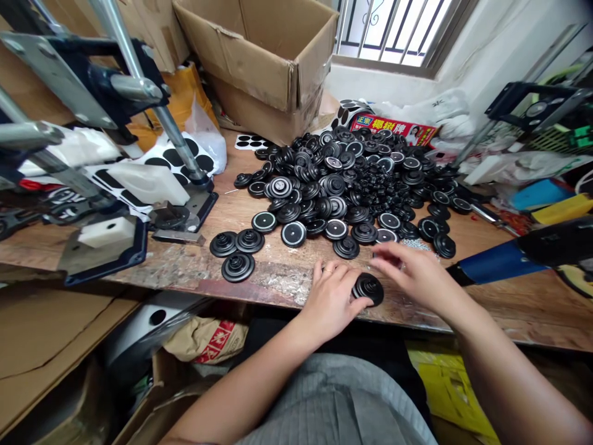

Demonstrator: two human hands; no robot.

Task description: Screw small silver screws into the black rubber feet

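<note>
At the bench's front edge lies a black stepped round disc (370, 288). My left hand (331, 293) rests on the wood with its thumb and fingers around the disc's left side. Just beyond and to the right, my right hand (407, 269) hovers close above the disc. Its thumb and forefinger come together near a small dark piece, too small to name. Several similar stepped discs (238, 266) lie to the left, apart from the pile. Behind both hands spreads a large heap of black discs (331, 185), some showing pale rings.
Lever presses stand at the left (134, 93) and right (532, 105). A blue-handled tool (491, 262) juts in at the right. Small silvery pieces (416, 245) lie by the heap. An open cardboard box (259, 68) stands behind, beside a red printed box (393, 128).
</note>
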